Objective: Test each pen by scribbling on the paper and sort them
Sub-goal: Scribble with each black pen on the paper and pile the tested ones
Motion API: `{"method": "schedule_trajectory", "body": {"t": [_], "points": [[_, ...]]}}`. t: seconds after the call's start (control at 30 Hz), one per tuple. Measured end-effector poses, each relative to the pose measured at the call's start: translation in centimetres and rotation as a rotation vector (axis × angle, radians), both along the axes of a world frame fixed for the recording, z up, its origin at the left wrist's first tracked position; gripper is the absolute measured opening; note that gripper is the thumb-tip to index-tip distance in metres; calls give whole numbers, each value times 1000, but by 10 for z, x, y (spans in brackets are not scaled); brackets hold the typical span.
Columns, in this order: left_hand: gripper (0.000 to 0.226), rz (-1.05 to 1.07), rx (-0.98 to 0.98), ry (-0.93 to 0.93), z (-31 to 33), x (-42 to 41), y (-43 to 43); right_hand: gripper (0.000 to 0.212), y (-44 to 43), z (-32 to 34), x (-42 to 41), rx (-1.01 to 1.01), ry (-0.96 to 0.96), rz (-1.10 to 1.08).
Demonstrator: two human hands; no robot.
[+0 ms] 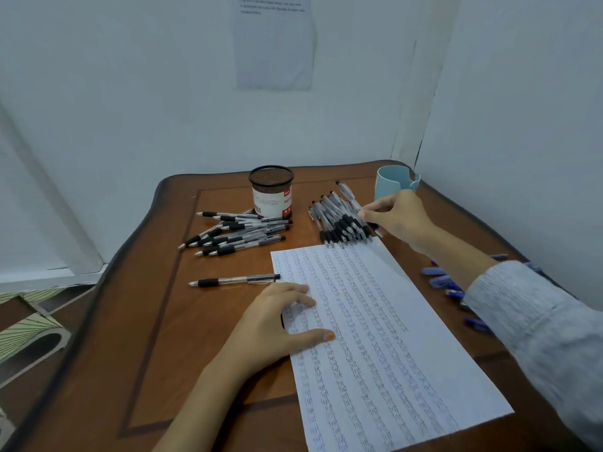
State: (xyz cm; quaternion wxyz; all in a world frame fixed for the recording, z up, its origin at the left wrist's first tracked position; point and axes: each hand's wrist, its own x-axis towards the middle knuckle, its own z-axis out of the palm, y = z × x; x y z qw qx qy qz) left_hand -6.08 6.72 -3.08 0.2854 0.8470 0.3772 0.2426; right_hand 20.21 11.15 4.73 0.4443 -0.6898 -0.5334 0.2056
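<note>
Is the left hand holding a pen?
No, the left hand rests flat on the paper with straight fingers, holding nothing.

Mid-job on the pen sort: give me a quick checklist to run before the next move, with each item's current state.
1. Right-hand grip has a single pen: ok, its fingers pinch the clear black-banded pen at the edge of the right pile.
2. Left-hand grip steadies the scribbled white paper sheet: ok, its fingers lie flat on the sheet's left edge.
3. Room to scribble: ok, white bands remain between the rows.
4. Pen tip extended: cannot tell.
5. Grey sleeve clear of the blue pens: cannot tell, the arm crosses over them.
</note>
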Motion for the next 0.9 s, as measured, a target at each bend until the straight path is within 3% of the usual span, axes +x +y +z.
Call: {"method": "schedule_trajectory", "body": {"t": [0.53,0.67,0.77,0.9], "points": [[63,5,0,-20,-3,0,2,20,63,-25,-14,-8,-198,-133],[63,12,-2,-21,0,1,0,15,51,-23,-22,122,-427,-147],[62,18,4,-38,2,1,-1,9,32,-14,-37,237,-493,30],[62,36,7,-65,6,2,-3,13,9,-17,-64,13,-327,423]]}}
